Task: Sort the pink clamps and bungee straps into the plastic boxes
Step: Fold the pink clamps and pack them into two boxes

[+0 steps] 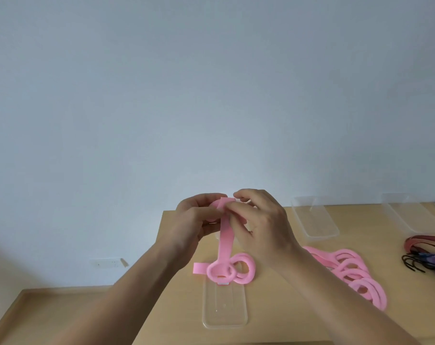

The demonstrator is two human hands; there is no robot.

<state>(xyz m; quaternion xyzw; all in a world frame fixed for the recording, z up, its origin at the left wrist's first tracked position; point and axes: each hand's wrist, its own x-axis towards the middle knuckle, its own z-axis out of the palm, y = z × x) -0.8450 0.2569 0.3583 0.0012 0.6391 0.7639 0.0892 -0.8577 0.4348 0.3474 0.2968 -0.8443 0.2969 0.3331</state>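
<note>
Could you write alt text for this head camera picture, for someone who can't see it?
A left hand and right hand pinch the top of a long pink looped clamp above a light wooden table. A clear plastic box lies below; more pink clamps, dark bungee straps and further clear boxes sit rightward.

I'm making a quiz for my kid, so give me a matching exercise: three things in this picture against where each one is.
1 dangling pink clamp
2 pink clamp pile
3 bungee straps

A far right edge of the table
B gripped by left hand and right hand
C heaped just right of centre

Pairs: 1-B, 2-C, 3-A
</note>
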